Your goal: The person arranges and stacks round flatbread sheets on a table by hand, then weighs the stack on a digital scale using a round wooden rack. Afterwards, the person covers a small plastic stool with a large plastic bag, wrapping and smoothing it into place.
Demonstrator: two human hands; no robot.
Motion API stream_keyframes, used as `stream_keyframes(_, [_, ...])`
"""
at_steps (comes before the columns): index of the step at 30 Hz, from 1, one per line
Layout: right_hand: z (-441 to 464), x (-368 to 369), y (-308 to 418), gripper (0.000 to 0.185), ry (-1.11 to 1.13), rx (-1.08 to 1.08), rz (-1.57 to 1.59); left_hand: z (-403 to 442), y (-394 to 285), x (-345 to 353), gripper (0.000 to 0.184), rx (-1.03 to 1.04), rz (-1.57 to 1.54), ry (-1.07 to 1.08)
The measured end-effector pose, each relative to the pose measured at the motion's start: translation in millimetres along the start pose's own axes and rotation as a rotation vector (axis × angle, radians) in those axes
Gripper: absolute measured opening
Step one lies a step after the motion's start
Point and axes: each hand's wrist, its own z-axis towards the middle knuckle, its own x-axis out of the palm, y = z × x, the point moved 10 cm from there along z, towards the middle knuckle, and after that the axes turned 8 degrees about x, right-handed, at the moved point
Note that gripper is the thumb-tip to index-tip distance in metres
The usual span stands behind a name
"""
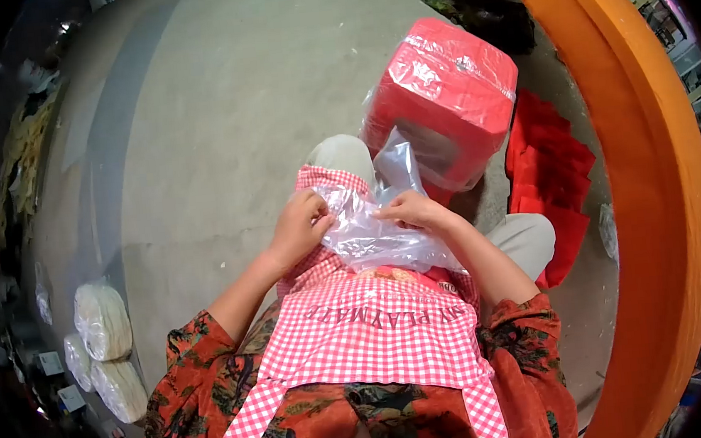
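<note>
A clear plastic bag (369, 238) lies crumpled over my lap, on top of a pink checked apron (360, 327). My left hand (301, 225) pinches the bag's left side with curled fingers. On the other side my right hand (411, 210) grips the bag between thumb and forefinger. A loose flap of the plastic sticks up beyond my right hand, between my knees. Just past my knees stands a big red bundle (455, 85) wrapped in clear plastic.
Folded red cloth (543, 177) lies on the floor right of the red bundle. An orange curved edge (648, 193) runs down the right side. Several plastic-wrapped white packs (102, 320) sit at the lower left on the concrete floor (215, 106).
</note>
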Motion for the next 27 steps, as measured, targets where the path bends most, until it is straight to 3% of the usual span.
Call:
stream_keyframes(4, [-27,-8,7,0.017,-0.036,-0.146,0.436,-9,0,-3,0.022,-0.067,-0.066,0.0])
stream_keyframes(8, [-66,2,26,0.014,0.091,-0.201,0.638,-10,-4,31,0.031,-0.362,-0.224,0.286])
stream_keyframes(11, [-78,8,33,0.016,0.139,-0.344,0.628,3,-16,45,0.034,-0.24,-0.068,0.375])
stream_keyframes(12, [-82,8,33,0.017,0.133,-0.4,0.61,4,-20,46,0.029,-0.222,-0.163,0.32])
stream_keyframes(15, [-79,-13,-5,0.02,-0.2,-0.21,0.606,14,-31,42,0.016,-0.16,-0.444,0.153])
stream_keyframes(16, [-77,-16,-18,0.031,-0.261,-0.123,0.532,17,-38,35,0.012,-0.088,-0.386,0.141])
stream_keyframes(19, [-81,-10,-46,0.037,-0.124,0.166,0.169,18,-53,21,0.012,0.098,-0.214,0.098])
stream_keyframes(22, [-92,0,-36,0.033,0.001,0.073,0.468,23,-90,1,0.014,0.418,-0.036,-0.009])
stream_keyframes(24, [-100,5,-28,0.031,0.084,0.011,0.662,25,-97,-4,0.014,0.467,0.055,-0.065])
stream_keyframes(27, [-111,-7,0,0.02,0.134,-0.261,0.877,33,-103,-13,0.015,0.524,0.114,-0.131])
